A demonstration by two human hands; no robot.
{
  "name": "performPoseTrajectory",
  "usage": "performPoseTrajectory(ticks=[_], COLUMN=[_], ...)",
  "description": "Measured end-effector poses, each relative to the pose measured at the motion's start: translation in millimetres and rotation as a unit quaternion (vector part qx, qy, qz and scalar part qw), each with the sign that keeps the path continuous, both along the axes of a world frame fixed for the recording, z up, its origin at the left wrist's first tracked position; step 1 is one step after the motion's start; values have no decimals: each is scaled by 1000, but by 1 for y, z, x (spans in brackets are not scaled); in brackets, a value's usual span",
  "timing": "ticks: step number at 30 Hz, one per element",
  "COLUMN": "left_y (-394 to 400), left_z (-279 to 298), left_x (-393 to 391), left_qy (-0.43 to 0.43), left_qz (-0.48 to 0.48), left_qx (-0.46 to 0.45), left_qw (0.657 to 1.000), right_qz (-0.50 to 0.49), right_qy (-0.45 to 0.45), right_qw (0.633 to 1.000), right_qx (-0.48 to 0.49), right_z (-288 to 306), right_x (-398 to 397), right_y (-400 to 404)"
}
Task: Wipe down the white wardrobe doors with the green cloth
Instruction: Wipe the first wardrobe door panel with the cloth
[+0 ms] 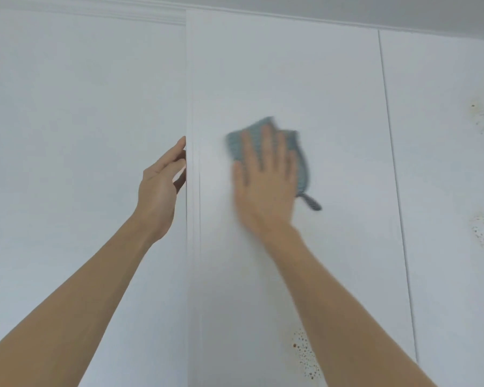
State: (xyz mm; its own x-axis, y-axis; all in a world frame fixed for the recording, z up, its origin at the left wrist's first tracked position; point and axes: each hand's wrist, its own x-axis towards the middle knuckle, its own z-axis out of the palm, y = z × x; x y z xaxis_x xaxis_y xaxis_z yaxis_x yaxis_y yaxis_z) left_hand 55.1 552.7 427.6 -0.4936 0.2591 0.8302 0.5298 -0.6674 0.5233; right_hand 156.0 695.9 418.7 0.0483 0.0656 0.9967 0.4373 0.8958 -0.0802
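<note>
Pressing the green cloth point(299, 160) flat-palmed with your right hand point(264, 180), you are wiping the wardrobe door point(291, 74) mid-panel. Your left hand point(162, 185) is gripping its edge, and brown specks point(305, 356) lower down are awaiting you.

Our right hand point(264, 180) and the green cloth point(301, 160) under its fingers point(266, 143) are motion-blurred; left fingertips point(180, 160) vanish behind the door edge point(189, 107).

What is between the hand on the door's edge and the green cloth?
Only bare white door: the head view shows nothing between the left hand and the green cloth under the right hand.
</note>
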Motion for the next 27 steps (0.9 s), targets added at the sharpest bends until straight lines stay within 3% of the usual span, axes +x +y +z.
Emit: performPoseTrajectory(ticks=[3, 6, 8, 10, 13, 15, 17, 19, 23, 25, 27], left_y=[-1, -2, -2, -2, -1, 0, 1, 1, 0, 0, -2], left_z=[2, 1, -1, -3, -9, -12, -13, -14, -15, -17, -17], left_x=[-2, 3, 7, 8, 6, 10, 14, 16, 8, 6, 6], left_qy=[-34, -28, -11, 8, 24, 15, 7, 9, -3, 3, 6], left_qz=[-26, -50, -47, -29, -5, -2, 1, 2, 3, 4, 11], left_qx=[19, 28, 27, 12, -2, -1, -1, -7, -6, -9, -7], left_qw=[999, 998, 998, 999, 1000, 1000, 1000, 1000, 1000, 1000, 1000], right_qz=[17, 17, 12, -2, 13, 5, -3, 14, 24, 16, 13], right_qy=[-143, -167, -105, -1, 124, 167, 135, 32, -154, -184, -153], right_qw=[980, 972, 989, 1000, 968, 950, 971, 998, 979, 968, 979], right_qx=[139, 166, 100, -28, -219, -265, -196, -54, 134, 172, 136], right_z=[-31, -25, -16, -15, -16, -10, -10, -23, -50, -46, -39], right_x=[-11, 14, 37, 66, 86, 68, 37, 5, -9, 10, 34], right_y=[-25, 7, 46, 82, 103, 80, 39, -3, -26, -1, 36])
